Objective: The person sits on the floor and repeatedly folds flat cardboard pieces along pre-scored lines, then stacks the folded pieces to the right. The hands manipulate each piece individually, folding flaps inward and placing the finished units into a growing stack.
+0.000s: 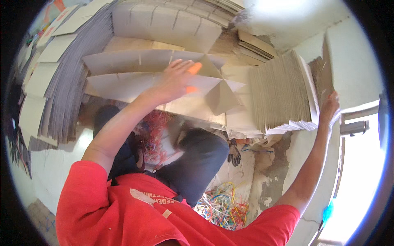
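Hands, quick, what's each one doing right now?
Left hand: open, fingers spread flat on a slotted flat grey cardboard sheet.
Right hand: touching the stacked cardboard sheets; grip cannot be told.

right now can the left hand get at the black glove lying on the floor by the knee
Probably not without letting go: the left hand is stretched forward, pressing on the flat cardboard sheet, while the black glove lies low by the knee, nearer the right side.

Both arms outstretched, fingers [180, 67] seemingly spread
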`<state>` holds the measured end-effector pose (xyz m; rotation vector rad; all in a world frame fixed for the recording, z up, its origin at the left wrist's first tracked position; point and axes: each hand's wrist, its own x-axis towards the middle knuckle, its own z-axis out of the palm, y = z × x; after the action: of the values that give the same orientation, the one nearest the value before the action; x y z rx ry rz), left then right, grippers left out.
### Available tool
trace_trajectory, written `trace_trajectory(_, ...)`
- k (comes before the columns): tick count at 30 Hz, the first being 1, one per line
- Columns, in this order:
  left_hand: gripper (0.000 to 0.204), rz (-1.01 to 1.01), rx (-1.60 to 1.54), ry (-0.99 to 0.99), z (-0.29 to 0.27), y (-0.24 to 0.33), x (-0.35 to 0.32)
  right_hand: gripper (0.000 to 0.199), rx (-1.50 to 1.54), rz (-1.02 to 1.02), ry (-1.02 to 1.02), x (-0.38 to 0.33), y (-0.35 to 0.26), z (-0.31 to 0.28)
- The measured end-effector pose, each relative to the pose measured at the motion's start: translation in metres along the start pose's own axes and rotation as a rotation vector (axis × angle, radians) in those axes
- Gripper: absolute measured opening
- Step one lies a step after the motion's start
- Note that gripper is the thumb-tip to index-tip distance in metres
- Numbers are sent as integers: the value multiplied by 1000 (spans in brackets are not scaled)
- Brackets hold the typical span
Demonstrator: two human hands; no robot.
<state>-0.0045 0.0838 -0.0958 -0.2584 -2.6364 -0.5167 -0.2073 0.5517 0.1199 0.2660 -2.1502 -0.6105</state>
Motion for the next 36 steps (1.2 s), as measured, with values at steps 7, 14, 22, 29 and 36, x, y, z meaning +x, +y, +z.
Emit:
trace_trajectory(7,49,-178,64,-3,-35,-57,-57,45,1057,-29,-4,1,-156,-140)
trace_trajectory(14,18,-104,-6,66,-6,-69,-56,45,1556,72,-380,-25,-235,-147)
trace_trajectory(22,12,-132,-27,73,-4,-66,-58,49,1505,20,-452,-27,-260,-139)
trace_trajectory(29,12,-140,-40,75,-3,-68,-57,50,1543,10,-455,-29,-264,-127)
trace_trajectory(36,13,-194,-33,46,-4,-67,-55,49,1487,-6,-553,-26,-273,-145)
